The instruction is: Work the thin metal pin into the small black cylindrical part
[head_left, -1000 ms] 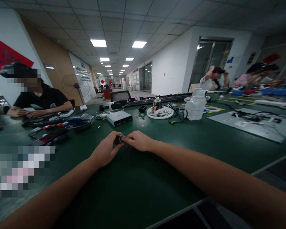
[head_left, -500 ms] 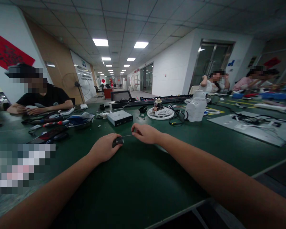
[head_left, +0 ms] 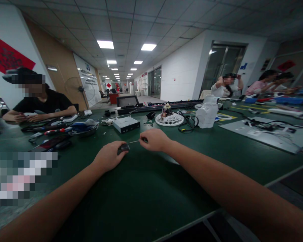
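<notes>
From my end the work looks to be partway through: both items in play are in hand, and neither is set down. At the centre of the frame, low over the surface [head_left: 141, 191], my left hand [head_left: 108, 156] is curled narrow around a dark piece [head_left: 124, 147], rounded like a mouse, its shiny end facing the middle. My right hand [head_left: 156, 139], just beside it toward the right, has its fingers pinched closely on the far end of a thin strand [head_left: 134, 142] that runs fairly straight across the gap to the dark piece. Whether that is a cord or a slim shaft I can't make out at this size, nor whether it joins the piece or only meets its edge. So what I can count as done is the taking up of both and the bringing of one to the other. The dark piece looks whole where my fingers leave it uncovered, and I see no part lifted off it, so I judge that little of it has been altered. How much is left I can't tell from here. Neither hand touches the other gear: the box [head_left: 126, 125] just above centre, the fan grille [head_left: 169, 119] to its right, the white housing [head_left: 207, 113] beyond that, and the grey panel [head_left: 275, 143] at the right edge.
</notes>
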`<state>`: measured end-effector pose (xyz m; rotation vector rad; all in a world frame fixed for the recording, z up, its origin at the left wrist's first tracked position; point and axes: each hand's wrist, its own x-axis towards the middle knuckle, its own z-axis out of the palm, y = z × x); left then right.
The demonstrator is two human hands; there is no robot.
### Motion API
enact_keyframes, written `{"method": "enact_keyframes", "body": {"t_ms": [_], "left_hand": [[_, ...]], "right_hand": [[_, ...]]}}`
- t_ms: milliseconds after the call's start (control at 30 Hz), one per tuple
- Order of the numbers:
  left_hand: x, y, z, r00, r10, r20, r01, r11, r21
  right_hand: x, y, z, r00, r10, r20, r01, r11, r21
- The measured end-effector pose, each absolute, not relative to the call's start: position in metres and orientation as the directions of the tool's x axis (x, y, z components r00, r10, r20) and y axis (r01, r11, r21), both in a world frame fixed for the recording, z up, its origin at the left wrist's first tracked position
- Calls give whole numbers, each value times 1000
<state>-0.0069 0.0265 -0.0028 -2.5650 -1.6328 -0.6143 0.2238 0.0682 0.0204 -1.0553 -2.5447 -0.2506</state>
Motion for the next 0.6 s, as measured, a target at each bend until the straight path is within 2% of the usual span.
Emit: {"method": "enact_keyframes", "body": {"t_ms": [100, 267, 333, 467, 600], "left_hand": [[-9, 26, -2, 429, 844, 323, 843, -502, 191], [-10, 27, -2, 440, 836, 328, 827, -520, 215], [-9, 27, -3, 434, 839, 327, 836, -511, 201], [-8, 26, -3, 448, 832, 327, 837, -519, 174], [-7, 25, -3, 459, 835, 304, 846, -515, 138]], "right_hand": [[225, 68, 18, -747, 578, 328, 617, 786, 20], [222, 71, 14, -721, 582, 376, 634, 773, 19], [222, 73, 13, -724, 601, 338, 627, 778, -41], [225, 78, 12, -719, 641, 269, 584, 767, -264], [225, 79, 12, -677, 687, 263, 635, 726, -264]]}}
